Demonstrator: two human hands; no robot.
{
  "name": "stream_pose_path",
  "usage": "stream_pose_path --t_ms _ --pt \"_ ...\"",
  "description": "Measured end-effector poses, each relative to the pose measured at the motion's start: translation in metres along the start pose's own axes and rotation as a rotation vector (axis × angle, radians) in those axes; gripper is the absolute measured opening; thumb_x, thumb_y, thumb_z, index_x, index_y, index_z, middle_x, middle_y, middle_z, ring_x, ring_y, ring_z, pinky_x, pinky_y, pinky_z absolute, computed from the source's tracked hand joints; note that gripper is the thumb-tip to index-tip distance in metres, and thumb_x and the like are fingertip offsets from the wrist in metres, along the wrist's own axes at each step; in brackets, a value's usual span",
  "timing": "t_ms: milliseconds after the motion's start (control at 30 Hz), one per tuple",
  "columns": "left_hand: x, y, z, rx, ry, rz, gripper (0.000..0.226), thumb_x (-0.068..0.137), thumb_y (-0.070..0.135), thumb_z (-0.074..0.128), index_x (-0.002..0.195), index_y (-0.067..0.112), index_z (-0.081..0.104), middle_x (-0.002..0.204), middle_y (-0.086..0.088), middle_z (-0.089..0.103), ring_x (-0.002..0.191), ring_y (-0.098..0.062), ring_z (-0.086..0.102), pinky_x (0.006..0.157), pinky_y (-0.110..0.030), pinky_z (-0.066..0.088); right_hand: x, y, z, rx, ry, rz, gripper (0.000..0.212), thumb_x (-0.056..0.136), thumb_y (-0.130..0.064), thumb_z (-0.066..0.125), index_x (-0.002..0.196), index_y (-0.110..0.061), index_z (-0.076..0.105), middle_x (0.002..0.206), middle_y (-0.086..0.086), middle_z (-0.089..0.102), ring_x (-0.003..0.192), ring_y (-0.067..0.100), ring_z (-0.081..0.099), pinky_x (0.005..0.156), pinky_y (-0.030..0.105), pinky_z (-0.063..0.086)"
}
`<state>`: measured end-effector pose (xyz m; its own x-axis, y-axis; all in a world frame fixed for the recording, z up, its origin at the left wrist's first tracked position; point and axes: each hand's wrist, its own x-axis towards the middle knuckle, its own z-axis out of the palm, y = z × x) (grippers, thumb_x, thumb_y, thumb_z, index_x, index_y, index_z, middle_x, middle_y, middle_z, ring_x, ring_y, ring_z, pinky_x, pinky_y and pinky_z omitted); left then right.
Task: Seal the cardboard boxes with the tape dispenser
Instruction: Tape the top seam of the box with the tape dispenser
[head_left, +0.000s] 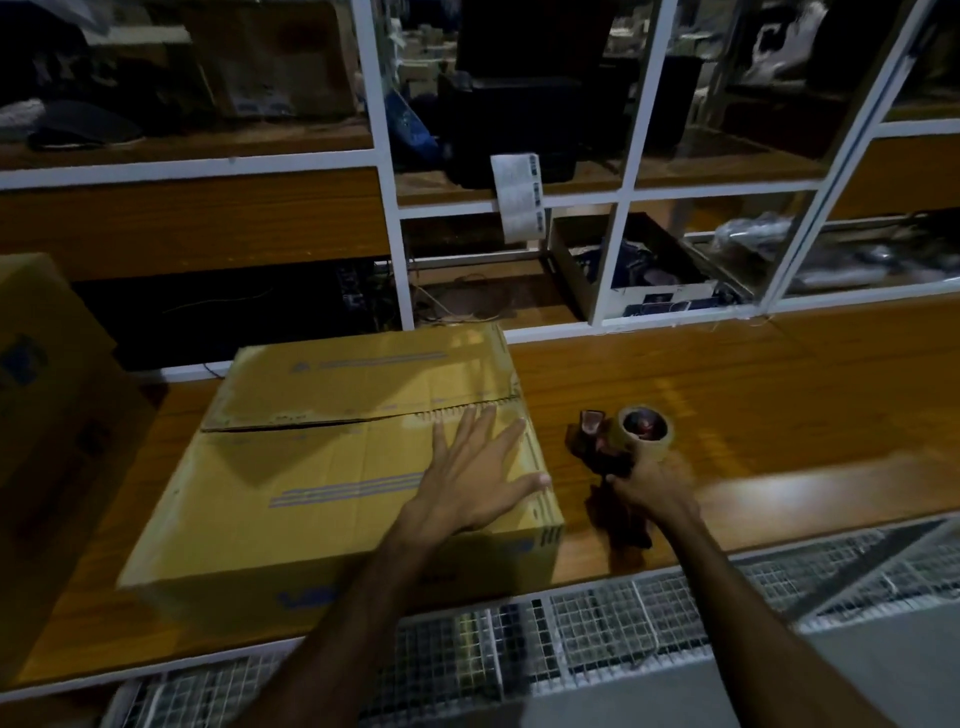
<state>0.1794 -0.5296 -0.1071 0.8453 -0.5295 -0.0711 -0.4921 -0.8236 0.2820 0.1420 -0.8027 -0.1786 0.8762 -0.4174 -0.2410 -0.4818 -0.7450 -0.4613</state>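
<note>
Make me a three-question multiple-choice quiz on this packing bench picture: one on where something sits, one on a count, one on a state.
1. Where is the tape dispenser relative to the cardboard box?
A. On top of it
B. On the wooden bench to its right
C. Inside it

2. How many hands touch the top of the box?
A. None
B. One
C. Two

3. What state are the box's top flaps in?
A. Folded shut, centre seam bare
B. Standing wide open
C. Torn off

Answers:
1 B: the dispenser stands on the bench beside the box, gripped by the right hand.
2 B: only the left hand lies flat on the box with fingers spread.
3 A: the flaps lie flat and meet along a seam where no tape can be seen.
</note>
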Motion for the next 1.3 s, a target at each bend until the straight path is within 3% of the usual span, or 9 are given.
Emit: stream_pose_path --t_ms 367,533,667,800,867,967,1067,1167,1300 --pt "0.015 0.012 0.006 0.031 -0.034 -0.022 0.090 0.086 0.093 0.027 0.161 0.053 -0.003 0.173 0.007 -0.012 0.160 -0.023 -0.014 0.123 -0.067 -0.009 0.050 0.023 0.023 0.222 -0.092 0.022 0.039 0.084 -0.019 0.074 0.115 -0.030 0.053 0.099 0.005 0.070 0.089 0.026 0.070 0.080 0.048 0.063" --pt "0.023 0.026 0.014 0.030 -0.034 -0.019 0.091 0.085 0.094 0.024 0.161 0.053 -0.006 0.173 0.006 -0.014 0.160 -0.024 -0.015 0.123 -0.068 -0.008 0.079 0.050 0.026 0.432 -0.049 0.006 0.047 0.080 -0.009 0.068 0.124 -0.023 0.063 0.105 0.004 0.073 0.098 0.026 0.070 0.087 0.053 0.062" --pt "0.030 0.046 0.020 0.011 -0.039 -0.002 0.092 0.085 0.094 0.023 0.161 0.052 -0.006 0.173 0.005 -0.016 0.159 -0.024 -0.018 0.122 -0.068 -0.012 0.052 0.030 -0.020 0.528 0.059 -0.050 0.045 0.093 -0.004 0.068 0.135 -0.015 0.058 0.115 0.001 0.066 0.102 0.019 0.066 0.082 0.036 0.053" --pt "0.038 0.064 0.024 -0.007 -0.029 -0.001 0.093 0.085 0.094 0.025 0.162 0.051 -0.002 0.173 0.004 -0.013 0.159 -0.025 -0.017 0.121 -0.066 -0.015 0.040 0.017 -0.071 0.610 0.180 -0.166 0.058 0.097 -0.006 0.067 0.148 -0.025 0.049 0.133 0.001 0.063 0.111 0.023 0.066 0.091 0.050 0.058" --pt "0.040 0.071 0.023 -0.044 -0.003 0.009 0.093 0.085 0.093 0.029 0.163 0.049 0.004 0.174 0.004 -0.008 0.160 -0.025 -0.013 0.122 -0.065 -0.014 0.031 0.007 -0.095 0.694 0.188 -0.185 0.050 0.099 -0.004 0.065 0.142 -0.024 0.051 0.133 -0.001 0.061 0.103 0.016 0.067 0.088 0.044 0.060" --pt "0.039 0.076 0.017 -0.322 0.080 -0.005 0.083 0.088 0.083 0.045 0.159 0.040 0.035 0.171 0.005 0.025 0.159 -0.021 0.017 0.127 -0.062 0.010 0.015 -0.011 -0.121 0.758 0.241 -0.269 0.045 0.100 -0.005 0.064 0.139 -0.026 0.051 0.129 -0.011 0.059 0.105 0.012 0.066 0.090 0.041 0.059" --pt "0.034 0.082 -0.002 -0.904 0.184 -0.072 0.051 0.094 0.061 0.064 0.133 0.030 0.068 0.136 0.012 0.068 0.127 -0.008 0.062 0.109 -0.049 0.051 0.001 -0.028 -0.127 0.766 0.256 -0.349 0.044 0.101 -0.007 0.063 0.137 -0.030 0.051 0.131 -0.013 0.060 0.112 0.018 0.068 0.096 0.047 0.059" --pt "0.030 0.085 -0.035 -1.147 0.314 -0.156 0.030 0.102 0.045 0.062 0.105 0.019 0.078 0.104 0.001 0.079 0.100 -0.016 0.074 0.090 -0.041 0.061 -0.015 -0.047 -0.119 0.734 0.282 -0.428 0.043 0.102 -0.011 0.064 0.137 -0.032 0.051 0.130 -0.016 0.059 0.115 0.015 0.065 0.098 0.046 0.057" --pt "0.027 0.075 -0.072 -1.370 0.404 -0.278 0.049 0.103 0.049 0.059 0.106 0.002 0.074 0.098 -0.017 0.079 0.085 -0.033 0.076 0.076 -0.042 0.062 -0.037 -0.073 -0.099 0.652 0.341 -0.549 0.041 0.100 -0.013 0.067 0.136 -0.026 0.054 0.126 -0.019 0.061 0.115 0.002 0.060 0.097 0.030 0.050"
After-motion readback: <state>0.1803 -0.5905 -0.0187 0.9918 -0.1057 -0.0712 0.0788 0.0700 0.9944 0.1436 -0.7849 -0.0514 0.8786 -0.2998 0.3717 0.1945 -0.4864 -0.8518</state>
